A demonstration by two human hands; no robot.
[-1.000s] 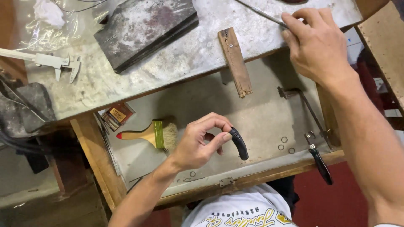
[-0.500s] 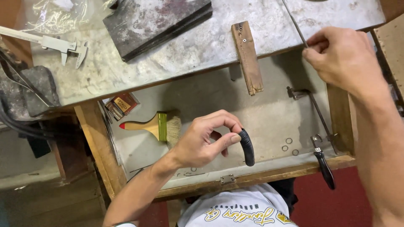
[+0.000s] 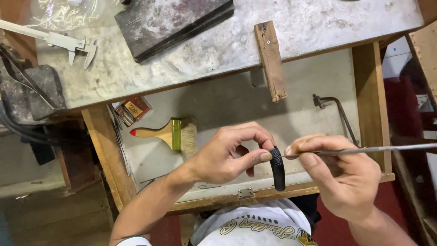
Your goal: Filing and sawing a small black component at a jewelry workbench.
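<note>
Left hand pinching black handle near its top; right hand gripping thin rod, tip at handle's 3 o'clock. Probably light, stiff rod, grippy ribbed handle.

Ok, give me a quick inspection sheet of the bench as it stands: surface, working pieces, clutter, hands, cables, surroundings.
Surface: scuffed grey benchtop with a wooden bench pin jutting over an open drawer tray.
Job's things: short black ribbed handle; thin metal rod, its tip meeting the handle's top end.
Clutter: dark slab, caliper, paintbrush, small box, bent metal tool.
Hands: left hand pinches the handle; right hand grips the rod.
Cables: black cables at the left edge.
Surroundings: wooden bench frame, red floor.
</note>
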